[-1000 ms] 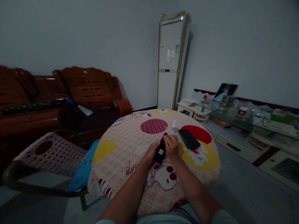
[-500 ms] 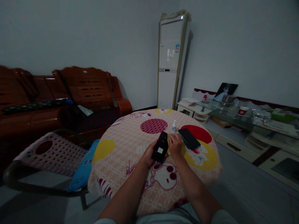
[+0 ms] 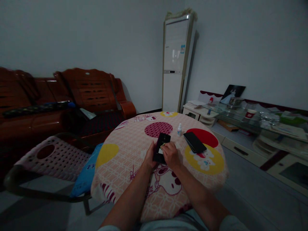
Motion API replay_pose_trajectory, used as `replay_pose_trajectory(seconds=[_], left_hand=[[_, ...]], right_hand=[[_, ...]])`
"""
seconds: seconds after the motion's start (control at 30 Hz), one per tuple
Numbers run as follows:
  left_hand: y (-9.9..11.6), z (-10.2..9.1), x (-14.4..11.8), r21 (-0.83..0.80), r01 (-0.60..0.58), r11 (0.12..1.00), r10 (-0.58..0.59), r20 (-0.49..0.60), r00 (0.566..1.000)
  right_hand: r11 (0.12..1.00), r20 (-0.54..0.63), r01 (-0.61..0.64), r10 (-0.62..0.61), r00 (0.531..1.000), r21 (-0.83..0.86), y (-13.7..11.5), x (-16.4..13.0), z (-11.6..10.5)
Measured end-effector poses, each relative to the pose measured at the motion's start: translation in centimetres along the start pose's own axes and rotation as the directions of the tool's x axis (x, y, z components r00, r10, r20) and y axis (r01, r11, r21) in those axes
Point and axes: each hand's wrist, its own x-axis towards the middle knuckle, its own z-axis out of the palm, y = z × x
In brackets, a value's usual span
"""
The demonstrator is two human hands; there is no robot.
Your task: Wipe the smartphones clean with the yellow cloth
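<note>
right of my right grip point(image 3: 171, 154), a black flat case point(image 3: 194, 142) lies on the bench point(image 3: 127, 146); beyond it stands a white bottle point(image 3: 179, 130). my left grip point(image 3: 150, 156) clasps the black phone point(image 3: 159, 147) by its left side; my right pinches a yellowish scrap point(image 3: 163, 145), its fingers partly covering the phone. half a second ago they were at its right edge.

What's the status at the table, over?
Left grip holding black phone; right grip over it, pinching small yellowish piece. Bottle and flat black item alongside, neither in the way.
</note>
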Motion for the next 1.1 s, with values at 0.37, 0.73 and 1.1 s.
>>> replay_pose_trajectory(seconds=[0.37,0.73,1.1], left_hand=[[-1.0,-0.3,0.6,0.135,0.04,0.99,-0.042,0.01,0.999],[-1.5,0.4,-0.1,0.247,0.057,0.967,-0.075,0.064,0.995],[-1.2,-0.1,0.0,0.212,0.066,0.975,-0.063,-0.017,0.998]], right_hand=[[0.991,-0.068,-0.115,0.111,0.992,-0.061,1.4,0.2,-0.4],[0.99,-0.126,-0.12,0.11,0.986,-0.07,2.0,0.8,0.0],[0.999,0.048,0.007,-0.005,0.999,-0.031,-1.0,0.1,0.5]])
